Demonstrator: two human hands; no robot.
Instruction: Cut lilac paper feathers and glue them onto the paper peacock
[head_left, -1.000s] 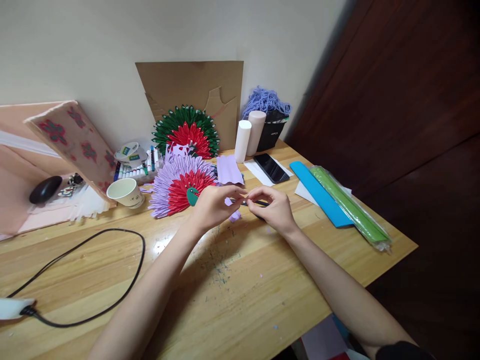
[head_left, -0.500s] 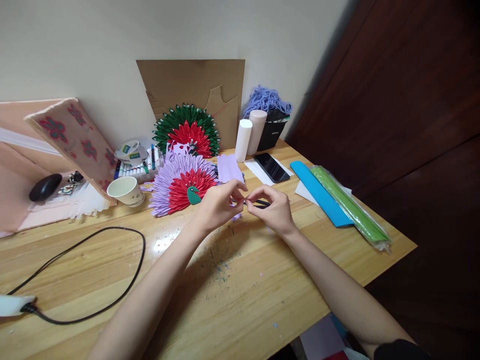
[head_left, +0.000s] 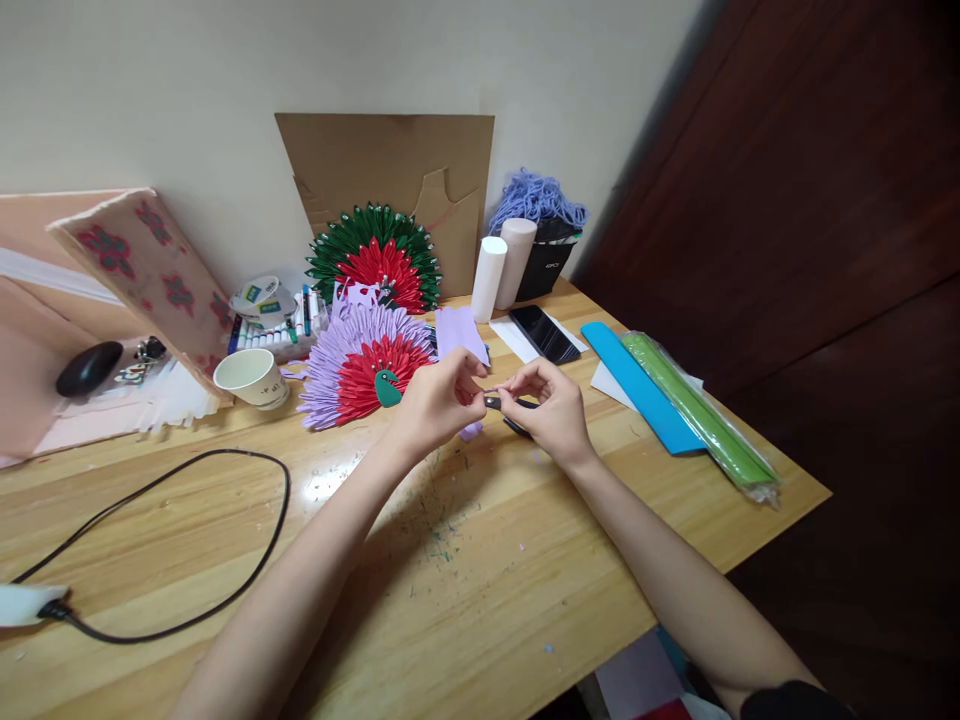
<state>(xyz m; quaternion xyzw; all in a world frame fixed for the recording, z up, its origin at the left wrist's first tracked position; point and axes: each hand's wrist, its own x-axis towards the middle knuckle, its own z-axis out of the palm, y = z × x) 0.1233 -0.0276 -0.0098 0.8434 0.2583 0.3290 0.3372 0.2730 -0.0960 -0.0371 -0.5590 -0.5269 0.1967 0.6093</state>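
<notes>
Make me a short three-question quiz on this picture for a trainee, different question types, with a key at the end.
1. Multiple choice: what lies on the white sheet in front of the white cylinder?
A) computer mouse
B) phone
C) paper cup

2. True or false: the green-and-red fan stands in front of the upright cardboard.

3. Fill in the blank: the left hand and right hand are close together above the wooden ____.

Key: 1. B; 2. True; 3. table.
</notes>
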